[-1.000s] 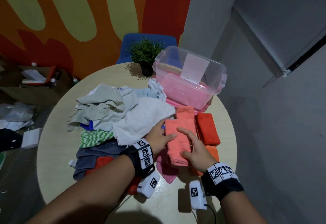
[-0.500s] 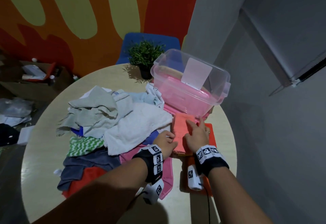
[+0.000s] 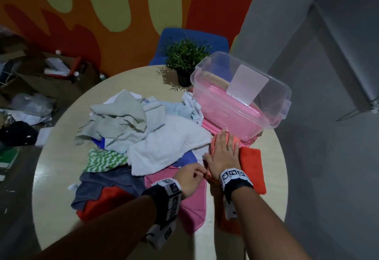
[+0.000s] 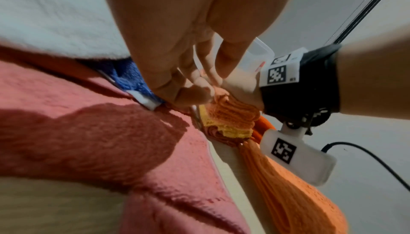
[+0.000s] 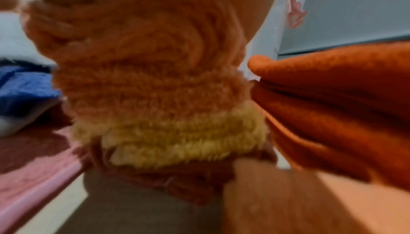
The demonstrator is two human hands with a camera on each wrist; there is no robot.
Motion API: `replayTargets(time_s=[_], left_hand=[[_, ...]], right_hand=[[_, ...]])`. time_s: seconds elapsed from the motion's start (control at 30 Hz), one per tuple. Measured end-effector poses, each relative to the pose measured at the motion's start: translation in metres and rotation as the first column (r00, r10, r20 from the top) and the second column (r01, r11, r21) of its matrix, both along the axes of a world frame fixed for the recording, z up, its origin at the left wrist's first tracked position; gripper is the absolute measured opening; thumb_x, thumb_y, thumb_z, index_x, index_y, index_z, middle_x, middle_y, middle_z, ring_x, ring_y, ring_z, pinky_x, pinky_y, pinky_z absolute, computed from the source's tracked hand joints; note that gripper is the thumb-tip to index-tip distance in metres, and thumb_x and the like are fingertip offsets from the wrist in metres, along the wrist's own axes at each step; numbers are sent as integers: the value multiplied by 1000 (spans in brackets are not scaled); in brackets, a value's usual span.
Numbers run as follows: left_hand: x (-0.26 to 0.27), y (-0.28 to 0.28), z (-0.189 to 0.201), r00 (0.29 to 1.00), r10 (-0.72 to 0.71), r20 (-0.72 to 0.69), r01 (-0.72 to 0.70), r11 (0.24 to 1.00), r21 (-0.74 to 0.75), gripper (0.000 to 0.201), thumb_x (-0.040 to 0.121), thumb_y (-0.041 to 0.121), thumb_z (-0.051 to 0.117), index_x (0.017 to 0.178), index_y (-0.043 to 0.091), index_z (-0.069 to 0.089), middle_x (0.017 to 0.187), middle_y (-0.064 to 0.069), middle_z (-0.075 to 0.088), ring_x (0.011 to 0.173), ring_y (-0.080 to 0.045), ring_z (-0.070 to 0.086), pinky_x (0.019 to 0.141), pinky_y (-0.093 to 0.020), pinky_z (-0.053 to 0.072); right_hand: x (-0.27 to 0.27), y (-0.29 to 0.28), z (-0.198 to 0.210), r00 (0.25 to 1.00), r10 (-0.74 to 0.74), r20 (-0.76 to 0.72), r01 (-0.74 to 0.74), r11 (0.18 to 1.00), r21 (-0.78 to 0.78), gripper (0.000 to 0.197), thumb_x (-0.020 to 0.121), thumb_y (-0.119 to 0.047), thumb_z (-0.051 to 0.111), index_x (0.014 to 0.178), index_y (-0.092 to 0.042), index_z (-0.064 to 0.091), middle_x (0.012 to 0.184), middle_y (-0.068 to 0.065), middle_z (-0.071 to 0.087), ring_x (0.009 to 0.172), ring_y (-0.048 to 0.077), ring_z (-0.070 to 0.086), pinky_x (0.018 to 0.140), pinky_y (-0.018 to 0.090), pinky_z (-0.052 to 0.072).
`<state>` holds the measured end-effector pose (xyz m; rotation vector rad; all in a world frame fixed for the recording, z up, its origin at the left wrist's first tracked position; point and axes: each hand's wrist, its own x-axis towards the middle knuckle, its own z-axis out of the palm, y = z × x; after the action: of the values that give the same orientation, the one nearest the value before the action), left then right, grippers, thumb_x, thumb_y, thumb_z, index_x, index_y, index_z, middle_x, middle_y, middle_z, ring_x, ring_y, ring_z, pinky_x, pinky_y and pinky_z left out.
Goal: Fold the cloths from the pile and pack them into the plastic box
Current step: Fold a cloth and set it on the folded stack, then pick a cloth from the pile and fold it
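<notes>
Round table (image 3: 61, 177) under a cloth pile (image 3: 131, 128), by an orange wall (image 3: 123, 3). Since before, moved the right hand (image 3: 222, 157) forward, flat on the folded cloth (image 3: 213, 147); left hand (image 3: 189, 179) pinching its edge.

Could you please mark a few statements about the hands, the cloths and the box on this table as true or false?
1. The right hand lies flat on the folded peach cloth. True.
2. The plastic box stands at the near edge of the table, by the person's elbows. False: it stands at the far right, beyond the hands.
3. The left hand pinches the near end of the peach cloth. True.
4. The red cloth lies inside the box. False: it lies folded on the table, right of the right hand.
5. A potted plant stands beside the box. True.
</notes>
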<state>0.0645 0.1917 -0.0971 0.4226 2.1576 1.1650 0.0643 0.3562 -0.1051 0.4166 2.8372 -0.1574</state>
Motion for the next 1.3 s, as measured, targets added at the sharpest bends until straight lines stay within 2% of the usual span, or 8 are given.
replayTargets(time_s=[0.07,0.43,0.57,0.7,0.9,1.0,1.1,1.3], left_hand=[[-1,-15,-1,997,-2,74,-1,999,36,26,96,11,47,91,29,63,81,4,65,64,-12,53,63,-33,48],[-20,-100,32,1000,-19,5,20,998,-53,32,91,-1,50,86,25,69,82,3,74,63,-2,65,63,-21,54],[-26,-140,47,989,-144,-13,142,982,-123,19,90,6,63,85,22,73,77,6,75,73,-9,72,71,-21,57],[-19,-175,45,938,-346,-7,331,904,-270,21,77,13,79,94,25,75,79,13,73,71,0,67,69,-15,51],[17,-200,12,675,-713,-189,451,601,-660,37,75,27,72,111,30,68,112,6,64,106,-21,58,82,-30,48],[24,-204,5,648,-697,-308,379,646,-663,16,85,28,61,99,26,69,112,3,64,111,-24,56,83,-36,49],[23,-205,9,776,-530,-342,368,820,-438,13,93,29,59,102,22,65,109,1,63,107,-21,57,85,-31,43],[0,-210,53,917,-109,-383,147,987,71,4,95,29,53,97,31,56,92,11,63,88,-5,59,81,-28,46]], right_hand=[[1,-2,-6,1000,4,-17,-4,1000,6,88,96,-55,29,152,-10,-21,156,11,-37,145,32,-32,120,55,-9],[7,10,10,999,7,-39,-8,999,-47,70,101,-54,20,157,-22,-7,160,1,-26,149,27,-22,121,54,-7],[19,-5,33,961,17,-276,-18,1000,1,56,102,-43,34,154,-27,24,166,4,-1,152,30,-5,120,50,-8],[39,-49,46,855,4,-518,-79,989,-122,32,91,-20,60,123,-16,62,137,10,53,126,33,47,109,40,33],[79,-144,29,993,100,59,-52,835,-548,34,88,-50,58,90,-18,68,86,1,71,81,20,65,76,35,52],[98,-172,10,950,219,222,-73,849,-523,47,75,-61,65,103,-23,66,97,-2,71,88,18,65,80,34,53],[109,-185,5,954,197,227,-42,835,-549,46,72,-54,71,107,-26,61,98,-1,66,86,19,62,72,30,47],[103,-181,48,981,-113,-158,-50,638,-768,9,85,-23,69,92,-28,68,92,-1,66,84,5,61,79,27,47]])
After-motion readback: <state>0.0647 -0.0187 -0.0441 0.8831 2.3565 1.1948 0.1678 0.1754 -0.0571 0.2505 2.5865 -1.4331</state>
